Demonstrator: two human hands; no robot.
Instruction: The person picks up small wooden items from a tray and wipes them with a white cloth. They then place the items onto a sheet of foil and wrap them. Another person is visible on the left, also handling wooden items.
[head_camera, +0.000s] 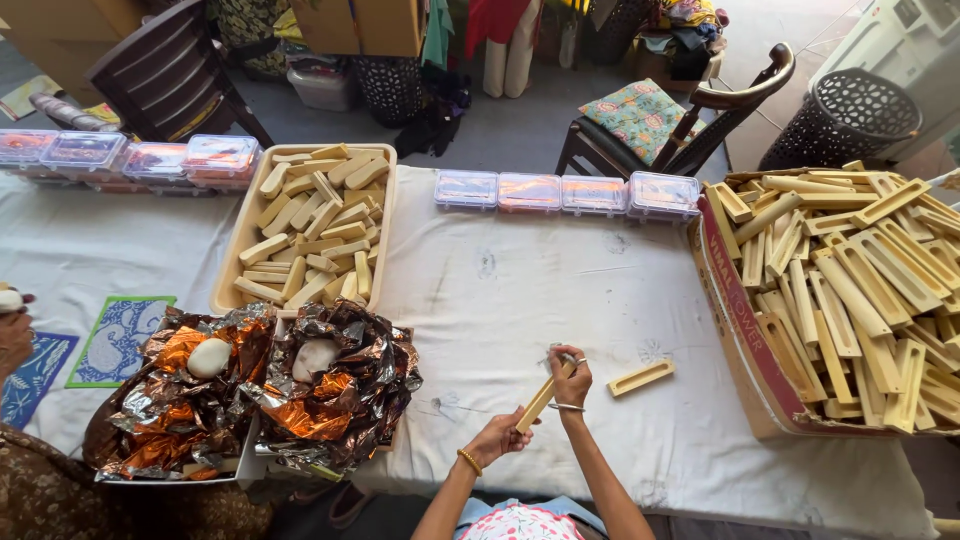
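- Wooden stick (538, 401), pale and narrow, is held tilted above the near edge of the tabletop (560, 300), between both hands.
- Left hand (497, 436) is closed around the stick's lower end; a gold bangle sits on that wrist.
- Right hand (570, 378) grips the stick's upper end, fingers curled; something small and thin sticks out of the fist, too small to tell what it is.
- Slotted wooden holder (641, 377) lies alone on the white cloth just right of the hands, not touching them.
- Cardboard box (745, 340) heaped with more slotted holders fills the right side.
- Beige tray (232, 262) of short wooden blocks stands at the left centre, well apart from the hands.
- Crumpled foil wrappers (300, 400) with two pale lumps on them lie to the left, near the left forearm.
- Clear lidded boxes (565, 192) stand in a row along the far edge.
- Another person's sleeve (40, 490) shows at the lower left corner.
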